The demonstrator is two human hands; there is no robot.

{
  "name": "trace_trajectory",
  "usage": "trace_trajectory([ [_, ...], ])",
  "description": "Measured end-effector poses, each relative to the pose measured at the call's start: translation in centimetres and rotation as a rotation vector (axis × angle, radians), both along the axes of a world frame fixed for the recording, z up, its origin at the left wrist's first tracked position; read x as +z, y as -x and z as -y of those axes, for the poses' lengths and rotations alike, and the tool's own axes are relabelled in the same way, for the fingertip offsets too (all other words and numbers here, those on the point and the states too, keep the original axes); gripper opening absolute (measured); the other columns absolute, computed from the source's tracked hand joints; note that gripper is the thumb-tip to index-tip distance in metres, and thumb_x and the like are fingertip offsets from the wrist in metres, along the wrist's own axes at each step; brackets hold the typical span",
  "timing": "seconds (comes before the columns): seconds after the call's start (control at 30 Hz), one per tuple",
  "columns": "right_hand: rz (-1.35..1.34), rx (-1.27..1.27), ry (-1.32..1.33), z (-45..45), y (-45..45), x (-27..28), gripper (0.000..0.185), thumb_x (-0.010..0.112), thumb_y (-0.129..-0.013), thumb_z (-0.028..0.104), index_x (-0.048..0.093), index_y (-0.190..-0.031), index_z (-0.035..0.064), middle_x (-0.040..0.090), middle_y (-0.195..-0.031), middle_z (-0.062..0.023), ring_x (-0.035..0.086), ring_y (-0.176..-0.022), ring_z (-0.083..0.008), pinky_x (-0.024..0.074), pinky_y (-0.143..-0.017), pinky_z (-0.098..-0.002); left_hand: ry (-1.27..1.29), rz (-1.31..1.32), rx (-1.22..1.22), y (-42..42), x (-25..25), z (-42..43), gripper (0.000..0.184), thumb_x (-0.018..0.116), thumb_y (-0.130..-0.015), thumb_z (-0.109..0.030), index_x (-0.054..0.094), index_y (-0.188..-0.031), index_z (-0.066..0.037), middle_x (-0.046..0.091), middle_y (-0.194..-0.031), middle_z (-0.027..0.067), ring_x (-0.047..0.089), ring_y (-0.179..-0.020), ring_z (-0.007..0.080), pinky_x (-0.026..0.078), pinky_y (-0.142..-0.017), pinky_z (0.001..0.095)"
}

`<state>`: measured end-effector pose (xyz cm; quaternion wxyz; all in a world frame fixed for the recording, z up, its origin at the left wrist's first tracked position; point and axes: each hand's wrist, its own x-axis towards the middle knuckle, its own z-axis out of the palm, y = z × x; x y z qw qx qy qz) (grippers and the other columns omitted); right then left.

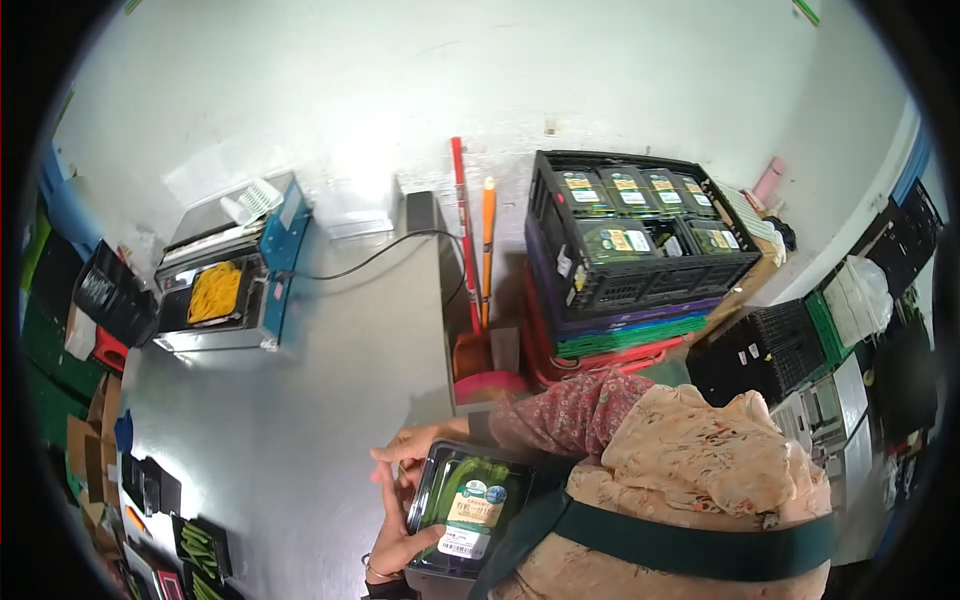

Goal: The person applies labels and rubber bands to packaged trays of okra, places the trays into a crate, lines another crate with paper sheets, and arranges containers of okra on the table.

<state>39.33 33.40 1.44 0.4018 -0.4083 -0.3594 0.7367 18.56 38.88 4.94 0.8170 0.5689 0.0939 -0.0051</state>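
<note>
A clear-lidded plastic box of green vegetables [476,505], with a printed label and barcode on its lid, is tilted up in front of my body. My left hand [403,540], with a bracelet at the wrist, grips its near left side, thumb over the label's edge. At the box's upper left corner is my right hand [415,445], reaching out of a floral sleeve. Its fingers stretch past the corner and come close to the left fingertips. The box hides part of both hands.
A steel table [340,330] carries a blue-sided machine [225,285] with a yellow cloth on it. Several similar boxes fill a black crate [640,275] on stacked crates. Red and orange poles [487,240] lean beside the table. Trays of green vegetables [200,545] sit lower left.
</note>
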Motion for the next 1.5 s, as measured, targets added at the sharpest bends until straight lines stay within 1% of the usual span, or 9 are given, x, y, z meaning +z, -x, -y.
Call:
trace_trajectory([
  [0.23,0.137,-0.312,-0.051,9.4,-4.2,2.6,0.084,0.049,-0.088,0.068,0.046,-0.123,-0.0089,0.055,-0.108,-0.0132,0.055,-0.087,-0.0123,0.0517,-0.07,-0.0317,0.031,-0.303,0.337,2.1,0.7,6.2,0.043,0.065,-0.085,-0.004,0.044,-0.122,-0.006,0.058,-0.104,0.0068,0.055,-0.093,0.0169,0.048,-0.077,0.0284],
  [0.37,0.153,-0.2,0.076,14.4,-5.3,-1.6,0.084,0.043,-0.085,0.075,0.048,-0.124,0.0012,0.052,-0.111,-0.0067,0.05,-0.099,-0.0138,0.0449,-0.082,-0.0276,-0.092,-0.329,0.626,1.9,1.0,10.2,0.039,0.066,-0.082,0.001,0.048,-0.116,-0.003,0.059,-0.107,0.0087,0.056,-0.091,0.0181,0.048,-0.079,0.0297],
  [0.5,-0.036,-0.097,0.013,19.7,-4.9,-1.5,0.091,0.04,-0.086,0.076,0.042,-0.138,0.0009,0.05,-0.13,-0.0153,0.043,-0.123,-0.0221,0.0403,-0.095,-0.0335,-0.17,-0.275,0.802,-2.1,1.1,13.3,0.036,0.068,-0.082,-0.002,0.052,-0.114,-0.001,0.06,-0.105,0.0083,0.056,-0.09,0.0167,0.048,-0.077,0.0282],
  [0.57,-0.084,-0.392,-0.036,21.0,-5.4,-0.1,0.061,0.041,-0.099,0.054,0.045,-0.135,0.0049,0.054,-0.108,0.0,0.047,-0.096,-0.0089,0.0406,-0.082,-0.0261,-0.118,-0.256,0.946,-6.6,1.6,14.6,0.031,0.071,-0.082,-0.011,0.057,-0.109,-0.002,0.06,-0.088,0.005,0.057,-0.075,0.0168,0.048,-0.067,0.0279],
  [0.63,0.239,-0.398,-0.148,21.1,-9.5,-0.2,0.064,0.046,-0.097,0.053,0.048,-0.13,-0.0008,0.058,-0.114,-0.0074,0.053,-0.105,-0.0166,0.0437,-0.092,-0.0301,-0.049,-0.109,0.853,-10.3,2.0,14.9,0.047,0.065,-0.076,-0.004,0.043,-0.118,-0.003,0.052,-0.115,0.0112,0.053,-0.107,0.0209,0.046,-0.091,0.0347],
  [0.9,0.12,-0.881,-0.233,27.2,-18.7,3.3,0.071,0.056,-0.097,0.029,0.02,-0.145,-0.0102,0.048,-0.137,-0.0146,0.05,-0.118,-0.0159,0.0362,-0.103,-0.0306,-0.082,0.016,0.857,-21.5,4.8,18.2,0.032,0.07,-0.078,-0.001,0.048,-0.101,-0.007,0.056,-0.094,0.0015,0.052,-0.083,0.0086,0.044,-0.072,0.0239],
  [1.13,0.443,-1.114,-0.494,31.2,-20.1,5.4,0.069,0.054,-0.097,0.021,0.013,-0.15,0.0048,0.049,-0.136,-0.022,0.054,-0.118,-0.0222,0.0429,-0.098,-0.0359,-0.094,0.034,1.051,-24.0,5.8,19.4,0.031,0.062,-0.083,-0.004,0.051,-0.112,-0.005,0.058,-0.096,0.0032,0.056,-0.08,0.0105,0.046,-0.073,0.0245],
  [1.23,0.317,-1.124,-0.531,31.5,-19.9,3.4,0.077,0.059,-0.09,0.004,0.012,-0.152,0.009,0.044,-0.141,-0.0172,0.05,-0.121,-0.0225,0.0412,-0.1,-0.0356,-0.079,0.166,1.068,-23.8,5.4,18.1,0.047,0.059,-0.087,-0.009,0.044,-0.131,-0.004,0.06,-0.106,0.007,0.06,-0.093,0.0158,0.049,-0.082,0.0297],
  [1.5,-0.237,-1.382,-0.387,28.9,-15.3,8.8,0.086,0.067,-0.084,0.001,0.011,-0.149,0.0073,0.038,-0.14,-0.0091,0.04,-0.129,-0.0185,0.0376,-0.105,-0.0365,-0.245,0.24,0.934,-30.7,7.1,23.0,0.036,0.059,-0.09,-0.013,0.045,-0.123,-0.005,0.056,-0.11,0.0082,0.055,-0.096,0.0156,0.045,-0.085,0.031],
])
